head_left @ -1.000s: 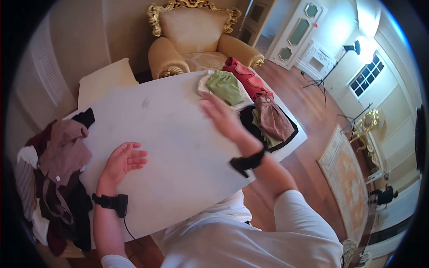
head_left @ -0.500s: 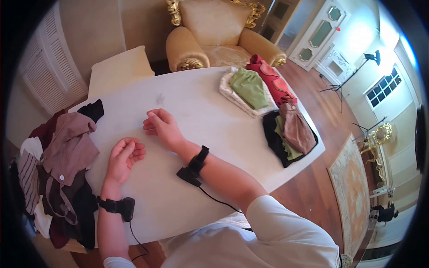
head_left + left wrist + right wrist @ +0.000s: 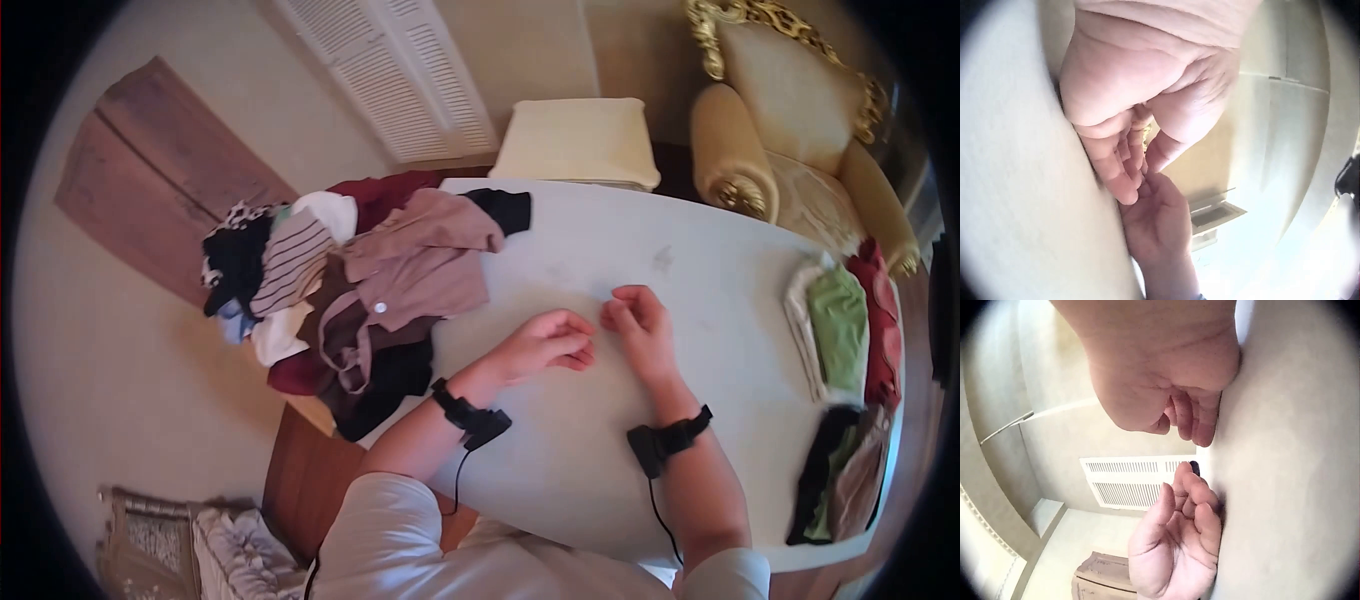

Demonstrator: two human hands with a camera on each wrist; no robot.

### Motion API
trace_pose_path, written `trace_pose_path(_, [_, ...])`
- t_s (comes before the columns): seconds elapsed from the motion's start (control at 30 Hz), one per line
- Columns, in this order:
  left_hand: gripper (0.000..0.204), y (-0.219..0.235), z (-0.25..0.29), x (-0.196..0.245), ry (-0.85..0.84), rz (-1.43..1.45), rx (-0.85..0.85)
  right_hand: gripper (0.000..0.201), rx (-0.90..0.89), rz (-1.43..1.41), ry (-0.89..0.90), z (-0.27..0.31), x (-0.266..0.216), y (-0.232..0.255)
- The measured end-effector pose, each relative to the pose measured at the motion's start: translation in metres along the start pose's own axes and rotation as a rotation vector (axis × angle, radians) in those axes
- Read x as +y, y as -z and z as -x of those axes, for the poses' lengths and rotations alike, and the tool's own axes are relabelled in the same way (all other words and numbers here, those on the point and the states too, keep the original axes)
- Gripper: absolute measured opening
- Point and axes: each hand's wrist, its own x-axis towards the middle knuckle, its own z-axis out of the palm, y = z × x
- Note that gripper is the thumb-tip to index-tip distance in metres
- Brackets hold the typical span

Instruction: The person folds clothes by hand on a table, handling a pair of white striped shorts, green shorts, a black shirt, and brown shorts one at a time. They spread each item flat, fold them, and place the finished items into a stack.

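Note:
Both hands hover close over the white table (image 3: pixel 575 450) with fingers loosely curled and nothing in them. The left hand (image 3: pixel 545 347) is just right of a heap of crumpled clothes, nearest to a mauve buttoned garment (image 3: pixel 425 265). Facing it, a small gap away, is the right hand (image 3: pixel 645 335). In the left wrist view the left hand (image 3: pixel 1141 87) bends its fingers above the tabletop, the other hand beyond. The right wrist view has the right hand (image 3: pixel 1160 375) with relaxed fingers, low over the white surface.
The heap also has a striped garment (image 3: pixel 292 265), a black piece (image 3: pixel 503 210) and a dark red one (image 3: pixel 395 197). Along the table's right edge lie folded green (image 3: pixel 838 325), red (image 3: pixel 880 320) and brown (image 3: pixel 862 480) clothes. A gold armchair (image 3: pixel 800 110) and cream side table (image 3: pixel 575 140) stand behind.
The right hand has left the folded clothes and come across to beside the left hand. The head view has swung left, towards the clothes heap.

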Motion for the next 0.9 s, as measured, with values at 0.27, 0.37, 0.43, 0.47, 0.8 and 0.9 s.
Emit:
trace_pose_path(0.27, [0.012, 0.018, 0.005, 0.017, -0.135, -0.555, 0.178, 0.019, -0.034, -0.015, -0.039, -0.002, 0.0, 0.001])
trace_pose_path(0.37, [0.013, 0.047, 0.029, 0.054, -0.326, -0.999, 0.44, 0.022, -0.044, -0.013, -0.048, -0.003, -0.005, 0.002])
trace_pose_path(0.43, [0.012, 0.057, 0.052, 0.094, -0.471, -1.319, 0.707, 0.024, -0.05, -0.004, -0.057, -0.002, -0.007, 0.002])
trace_pose_path(0.47, [0.017, 0.09, 0.057, 0.102, -0.497, -1.351, 0.763, 0.024, -0.048, -0.001, -0.055, -0.002, -0.006, 0.002])
trace_pose_path(0.8, [0.028, 0.202, 0.12, 0.136, -0.184, -1.609, 1.058, 0.027, -0.044, 0.065, -0.032, -0.008, 0.014, 0.006])
trace_pose_path(0.9, [0.022, 0.182, 0.116, 0.165, -0.513, -1.593, 1.123, 0.028, -0.049, 0.093, -0.027, -0.011, 0.013, 0.003])
